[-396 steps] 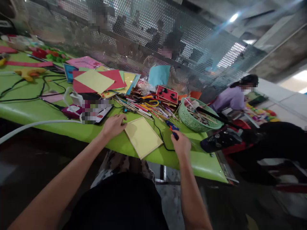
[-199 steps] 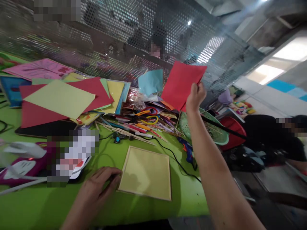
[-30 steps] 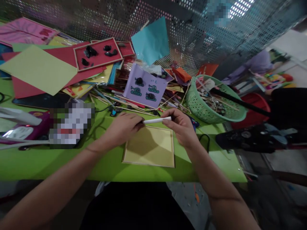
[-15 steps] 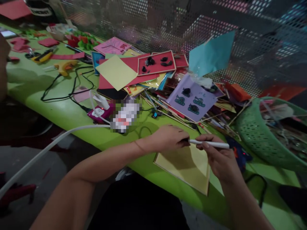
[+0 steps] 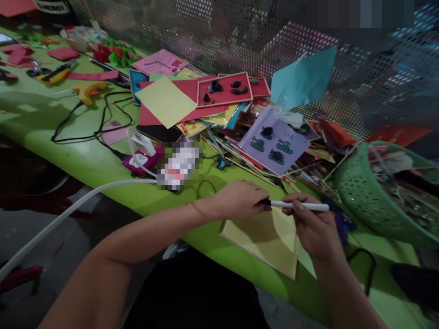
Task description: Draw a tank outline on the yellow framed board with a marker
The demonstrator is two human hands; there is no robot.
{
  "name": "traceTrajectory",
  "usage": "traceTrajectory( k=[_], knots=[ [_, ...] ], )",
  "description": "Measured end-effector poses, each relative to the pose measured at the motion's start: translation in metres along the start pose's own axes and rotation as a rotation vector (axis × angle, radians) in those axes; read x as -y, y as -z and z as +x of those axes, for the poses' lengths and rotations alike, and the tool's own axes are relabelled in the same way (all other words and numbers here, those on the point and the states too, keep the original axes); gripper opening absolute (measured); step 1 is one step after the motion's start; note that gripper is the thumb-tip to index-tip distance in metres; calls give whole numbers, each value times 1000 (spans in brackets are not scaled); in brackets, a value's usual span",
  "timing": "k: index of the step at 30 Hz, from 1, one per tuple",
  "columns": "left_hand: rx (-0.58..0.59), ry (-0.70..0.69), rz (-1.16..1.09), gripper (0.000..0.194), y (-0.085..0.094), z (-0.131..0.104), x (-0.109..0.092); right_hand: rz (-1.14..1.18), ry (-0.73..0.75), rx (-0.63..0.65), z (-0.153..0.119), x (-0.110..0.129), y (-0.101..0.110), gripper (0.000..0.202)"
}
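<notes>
Low and centre in the frame, both hands meet over the yellow framed board (image 5: 265,237) lying flat at the green table's (image 5: 85,160) near edge. The left hand (image 5: 240,198) pinches the dark end of the white marker (image 5: 300,206); the right hand (image 5: 313,228) curls around its barrel, so the marker lies level just above the board. Beyond, mid-frame, a purple card (image 5: 274,141) with little tank drawings rests on a heap of sticks. Far right sits a green basket (image 5: 366,196); upper centre, a red framed card (image 5: 224,89) lies on coloured paper.
</notes>
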State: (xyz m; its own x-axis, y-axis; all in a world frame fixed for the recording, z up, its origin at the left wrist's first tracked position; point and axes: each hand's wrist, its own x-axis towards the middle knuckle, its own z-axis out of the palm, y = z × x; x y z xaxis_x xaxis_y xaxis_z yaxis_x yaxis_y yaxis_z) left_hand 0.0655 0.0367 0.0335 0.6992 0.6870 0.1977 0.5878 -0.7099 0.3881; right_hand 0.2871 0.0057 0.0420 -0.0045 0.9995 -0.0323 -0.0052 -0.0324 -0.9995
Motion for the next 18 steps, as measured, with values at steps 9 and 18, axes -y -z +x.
traceTrajectory(
  k=[9,18],
  knots=[
    [34,35,20,36,-2,1,-1,24,25,-15,-1,3,-3,24],
    [100,63,39,40,0,3,1,90,4,-28,0,9,-8,21]
  ],
)
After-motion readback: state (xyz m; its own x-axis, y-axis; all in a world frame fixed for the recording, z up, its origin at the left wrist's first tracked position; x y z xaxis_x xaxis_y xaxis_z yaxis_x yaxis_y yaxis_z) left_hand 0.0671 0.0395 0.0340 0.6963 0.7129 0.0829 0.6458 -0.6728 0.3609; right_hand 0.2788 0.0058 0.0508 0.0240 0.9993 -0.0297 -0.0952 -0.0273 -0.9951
